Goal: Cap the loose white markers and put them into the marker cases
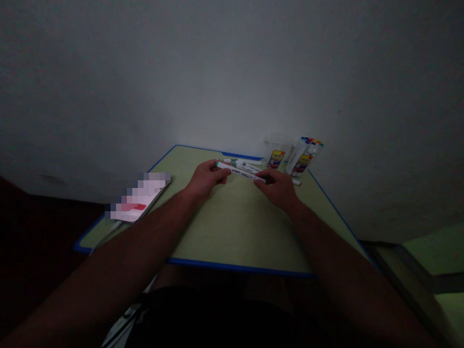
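Between my two hands a white marker point(241, 172) with a green end is held nearly level above the table. My left hand point(208, 177) pinches it by the green end. The fingers of my right hand point(276, 185) close on its other end. Just behind it lie several more white markers point(250, 163), partly hidden by the held one and my hands. Another marker's brownish tip point(297, 182) pokes out to the right of my right hand.
A clear case point(277, 152) with a yellow label stands at the back right, beside a second case point(303, 157) full of markers with coloured caps. A lit, partly blurred screen device point(139, 200) with a cable lies on the left. The pale table point(232, 227) has blue edging and meets the wall point(224, 87).
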`<state>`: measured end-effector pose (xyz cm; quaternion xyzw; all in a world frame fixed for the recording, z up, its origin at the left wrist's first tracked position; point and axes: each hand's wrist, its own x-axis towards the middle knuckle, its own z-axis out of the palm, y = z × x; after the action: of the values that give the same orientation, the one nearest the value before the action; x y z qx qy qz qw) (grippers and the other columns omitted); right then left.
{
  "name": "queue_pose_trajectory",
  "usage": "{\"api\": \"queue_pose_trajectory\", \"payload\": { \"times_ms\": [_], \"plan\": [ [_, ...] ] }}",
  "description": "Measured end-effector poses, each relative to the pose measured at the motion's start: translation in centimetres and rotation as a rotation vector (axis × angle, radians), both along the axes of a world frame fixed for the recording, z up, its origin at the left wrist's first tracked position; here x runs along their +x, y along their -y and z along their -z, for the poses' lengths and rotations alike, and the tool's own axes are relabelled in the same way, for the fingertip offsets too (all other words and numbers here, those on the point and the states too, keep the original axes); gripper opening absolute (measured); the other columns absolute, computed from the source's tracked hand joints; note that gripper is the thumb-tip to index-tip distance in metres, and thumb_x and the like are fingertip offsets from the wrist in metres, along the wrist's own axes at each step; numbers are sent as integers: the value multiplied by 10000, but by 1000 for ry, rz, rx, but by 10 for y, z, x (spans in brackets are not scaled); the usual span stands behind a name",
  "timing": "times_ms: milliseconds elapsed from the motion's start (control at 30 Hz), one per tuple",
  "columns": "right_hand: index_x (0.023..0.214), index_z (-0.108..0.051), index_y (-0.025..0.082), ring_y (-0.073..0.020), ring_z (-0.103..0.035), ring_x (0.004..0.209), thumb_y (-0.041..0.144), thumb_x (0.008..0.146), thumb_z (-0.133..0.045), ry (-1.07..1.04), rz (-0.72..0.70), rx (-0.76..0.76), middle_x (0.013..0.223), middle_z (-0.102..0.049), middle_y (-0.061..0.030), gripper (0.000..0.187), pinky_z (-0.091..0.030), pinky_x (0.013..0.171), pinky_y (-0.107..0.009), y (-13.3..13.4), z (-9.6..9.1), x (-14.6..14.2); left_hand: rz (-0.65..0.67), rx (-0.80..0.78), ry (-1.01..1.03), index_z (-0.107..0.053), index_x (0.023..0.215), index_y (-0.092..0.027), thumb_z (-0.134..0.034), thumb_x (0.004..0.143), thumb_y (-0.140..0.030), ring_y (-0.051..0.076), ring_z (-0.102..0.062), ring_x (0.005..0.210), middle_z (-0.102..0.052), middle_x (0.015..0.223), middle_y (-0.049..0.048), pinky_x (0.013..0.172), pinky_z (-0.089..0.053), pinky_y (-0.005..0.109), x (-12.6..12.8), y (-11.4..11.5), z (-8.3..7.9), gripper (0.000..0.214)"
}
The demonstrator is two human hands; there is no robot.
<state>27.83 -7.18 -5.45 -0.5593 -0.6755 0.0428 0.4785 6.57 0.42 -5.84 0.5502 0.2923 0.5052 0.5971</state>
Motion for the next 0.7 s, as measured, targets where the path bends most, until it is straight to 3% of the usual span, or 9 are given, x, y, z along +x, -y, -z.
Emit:
{"api": "queue_pose_trajectory", "payload": {
  "times_ms": [700],
  "plan": [
    [858, -748, 193, -145, -637, 635, 298, 744, -682, 1, 5, -9, 800, -750, -37, 169, -507, 628, -286, 0, 0, 1, 2, 14, -4, -692, 809, -138, -787, 632, -176, 88, -517, 510, -615, 616, -8, 504, -376, 242, 0, 0, 1, 204]
  ]
}}
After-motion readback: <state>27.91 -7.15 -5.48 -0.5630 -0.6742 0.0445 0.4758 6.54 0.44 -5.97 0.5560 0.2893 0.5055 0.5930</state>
